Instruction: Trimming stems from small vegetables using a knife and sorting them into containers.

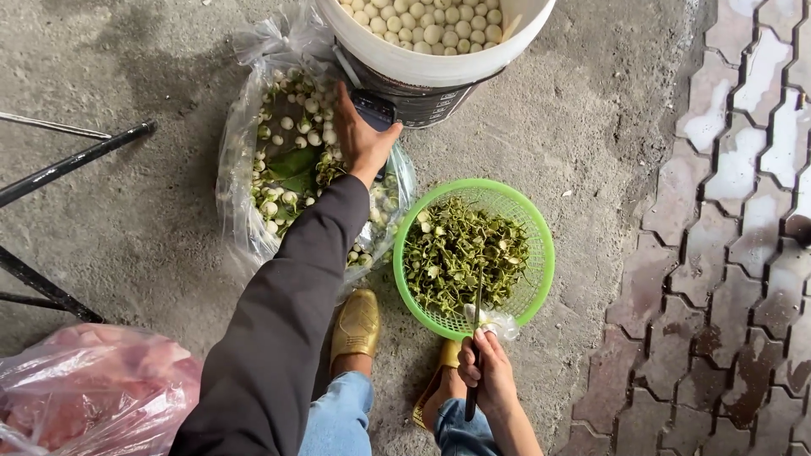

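Observation:
My left hand [361, 135] reaches into a clear plastic bag [245, 211] full of small white round vegetables with green stems and leaves [291, 143]; its fingers are down among them, and I cannot tell whether it holds one. My right hand [487, 371] rests over my knee, closed on a thin dark knife [476, 338] whose blade points up over a green plastic basket [541, 253]. The basket holds cut green stems and caps [460, 253]. A white bucket [439, 59] above holds several trimmed white vegetables.
A pink plastic bag [93, 388] lies at the lower left. Black metal legs [51, 173] cross the left edge. My feet in gold shoes [356, 325] stand on the concrete floor. Wet paving blocks [743, 236] run down the right side.

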